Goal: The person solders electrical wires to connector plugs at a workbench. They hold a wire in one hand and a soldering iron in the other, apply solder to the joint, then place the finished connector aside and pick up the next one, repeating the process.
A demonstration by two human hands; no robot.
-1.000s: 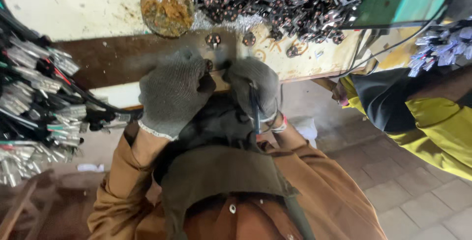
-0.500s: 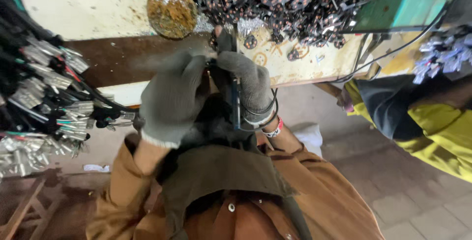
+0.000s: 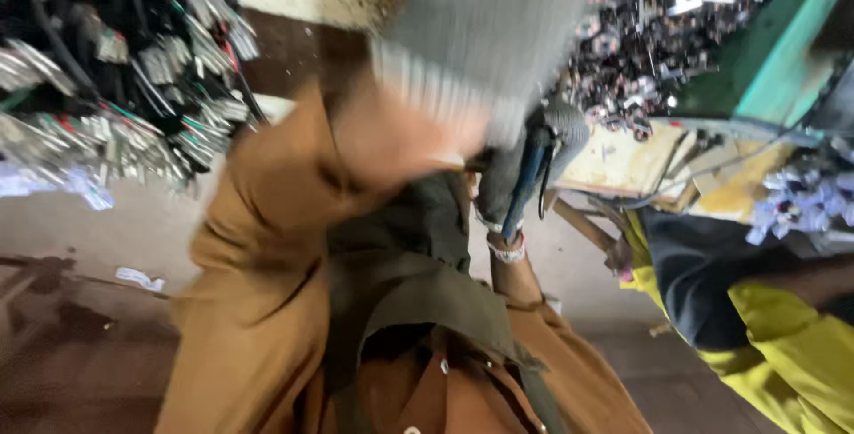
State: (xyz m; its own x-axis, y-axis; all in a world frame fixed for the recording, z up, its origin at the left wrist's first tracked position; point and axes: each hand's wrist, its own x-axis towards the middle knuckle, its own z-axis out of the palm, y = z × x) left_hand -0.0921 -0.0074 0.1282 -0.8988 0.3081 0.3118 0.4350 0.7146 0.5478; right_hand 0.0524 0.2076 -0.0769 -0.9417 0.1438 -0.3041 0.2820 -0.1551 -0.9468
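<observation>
Dusty floor lies below; nearest, the gloved left hand (image 3: 485, 25) blurs close to the lens, fingers unreadable. Beyond, the right hand (image 3: 520, 167) grips blue-handled pliers (image 3: 527, 187) before the bench (image 3: 623, 163) heaped with metal scrap (image 3: 658, 34).

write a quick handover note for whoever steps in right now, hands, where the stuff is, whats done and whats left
Left hand: gloved, raised close to the camera, blurred; grip cannot be told.
Right hand: gloved, closed on a blue-handled tool near the bench edge.
Heap of small metal parts on the bench; bundles of wires with metal ends hang to the left.
Another person's yellow sleeve is at right.
Done and left: not readable from this blurred view.
</observation>
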